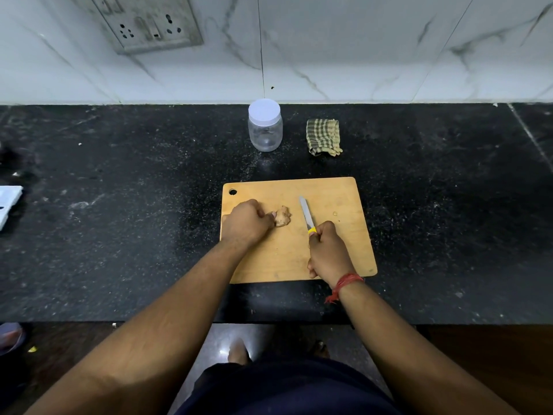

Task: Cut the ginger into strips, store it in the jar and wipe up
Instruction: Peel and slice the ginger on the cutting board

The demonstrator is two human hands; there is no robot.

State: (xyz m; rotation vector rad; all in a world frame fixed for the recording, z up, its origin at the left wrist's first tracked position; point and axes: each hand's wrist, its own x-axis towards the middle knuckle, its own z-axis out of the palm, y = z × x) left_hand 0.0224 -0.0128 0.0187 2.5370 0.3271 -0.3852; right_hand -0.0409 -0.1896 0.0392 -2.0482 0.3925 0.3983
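Ginger [282, 216] lies on the wooden cutting board [335, 250], a little left of the board's middle, as one knobbly uncut piece. The left hand [246, 221] rests on the board with its fingers [270, 216] curled and their tips pinching the ginger's left end. The right hand [328, 250] has its fingers wrapped tight round the handle of a knife [306, 213] (only a yellow band of that handle shows above the fist), and the blade points away from the person, standing apart from the ginger on its right side. A small pale scrap [335, 213] sits on the board further right.

The board lies on a black speckled surface [119, 235]. Behind it, near the marbled wall, stands a clear jar [265, 131] with its white lid [264, 112] on, upright and seemingly empty. Just to the right of the jar lies a folded checked cloth [324, 137], apart from it. A red thread band [344, 284] circles the right wrist. At the left edge, a white object [9, 205] is only partly in view.
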